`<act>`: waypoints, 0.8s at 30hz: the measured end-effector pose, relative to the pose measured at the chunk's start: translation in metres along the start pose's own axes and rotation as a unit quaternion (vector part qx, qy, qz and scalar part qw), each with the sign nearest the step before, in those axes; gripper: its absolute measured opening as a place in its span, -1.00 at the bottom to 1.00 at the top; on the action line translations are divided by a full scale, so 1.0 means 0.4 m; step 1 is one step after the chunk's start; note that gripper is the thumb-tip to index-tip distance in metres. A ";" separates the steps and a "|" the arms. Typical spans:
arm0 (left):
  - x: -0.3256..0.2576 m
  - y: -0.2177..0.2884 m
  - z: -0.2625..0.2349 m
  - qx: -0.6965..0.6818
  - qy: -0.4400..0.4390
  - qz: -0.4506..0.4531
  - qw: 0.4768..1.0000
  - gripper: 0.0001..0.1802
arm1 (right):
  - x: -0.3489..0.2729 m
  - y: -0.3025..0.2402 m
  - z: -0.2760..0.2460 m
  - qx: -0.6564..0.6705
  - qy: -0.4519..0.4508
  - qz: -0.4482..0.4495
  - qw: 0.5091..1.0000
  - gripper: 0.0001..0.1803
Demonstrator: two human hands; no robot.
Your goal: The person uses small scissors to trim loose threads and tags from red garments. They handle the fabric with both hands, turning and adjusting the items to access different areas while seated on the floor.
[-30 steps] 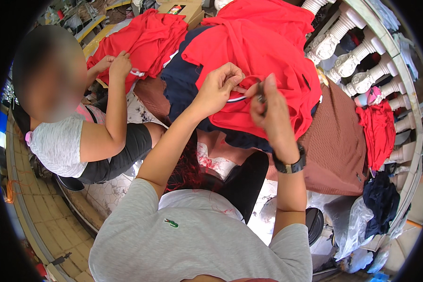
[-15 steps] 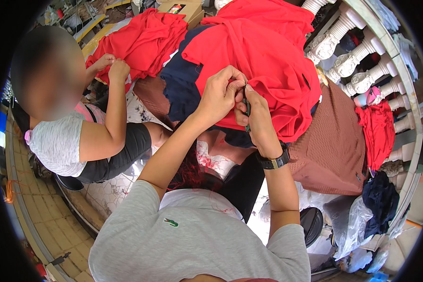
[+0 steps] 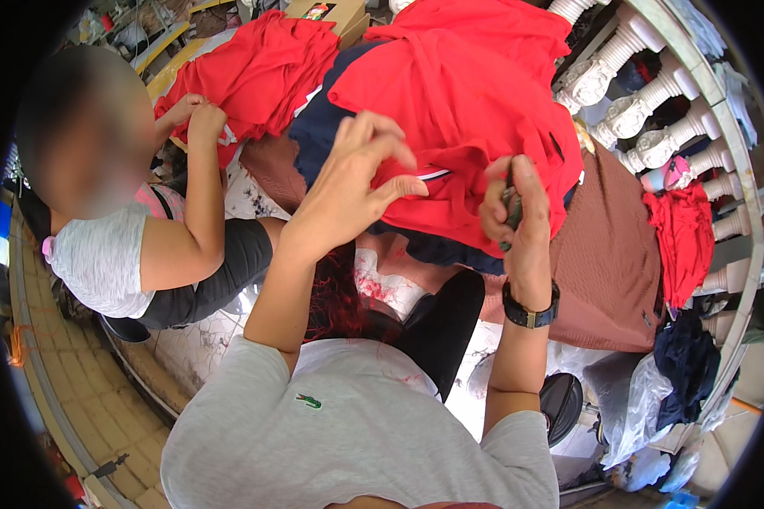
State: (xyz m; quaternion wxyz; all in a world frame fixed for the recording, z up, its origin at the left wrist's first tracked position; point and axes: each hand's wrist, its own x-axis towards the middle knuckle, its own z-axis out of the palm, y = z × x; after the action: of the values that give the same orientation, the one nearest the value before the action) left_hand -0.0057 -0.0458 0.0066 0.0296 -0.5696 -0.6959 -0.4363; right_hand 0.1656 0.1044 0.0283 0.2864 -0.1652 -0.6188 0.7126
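My left hand [image 3: 341, 191] hovers over the near left part of the red garments [image 3: 458, 93], its thumb and fingers spread and curved with nothing between them. In my right hand [image 3: 530, 242] is a small dark green tool [image 3: 512, 204] that looks like thread snips. The fingers wrap round it, hiding much of its shape, and its blades cannot be made out clearly. That hand is over the near right side of the red cloth. A strip with a white edge [image 3: 435, 176] shows on the cloth between my hands. Navy fabric [image 3: 312, 140] lies beneath the red pile.
A brown textured cover [image 3: 603, 254] drapes at the right, beside white balusters [image 3: 632, 106]. On the left a co-worker [image 3: 182, 212] sits with both hands by another red pile [image 3: 272, 68]. A cardboard box [image 3: 344, 17] stands behind. Clear plastic bags [image 3: 637, 420] lie at lower right.
My hands, close together before at the red cloth, have come apart. The left moved left and opened; the right moved right and slightly down, still holding the snips.
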 end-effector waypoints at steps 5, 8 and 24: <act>0.068 -0.061 0.117 -0.026 0.106 0.055 0.993 -0.67 | 0.075 0.049 0.002 -0.303 0.035 -0.130 0.944 -0.59; 0.070 -0.073 0.139 -0.014 0.219 0.117 0.969 -0.72 | 0.109 0.123 -0.038 -0.274 0.087 -0.256 0.923 -0.79; 0.014 -0.085 0.156 -0.054 0.345 0.115 0.930 -0.67 | 0.045 0.119 0.049 -0.183 0.101 -0.172 0.963 -0.86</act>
State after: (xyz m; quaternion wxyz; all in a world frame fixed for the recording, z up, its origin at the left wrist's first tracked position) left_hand -0.0072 -0.0005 -0.0483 0.2875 -0.4604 -0.5480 -0.6364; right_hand 0.1303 0.0964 -0.0126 0.4306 -0.1775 -0.7257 0.5064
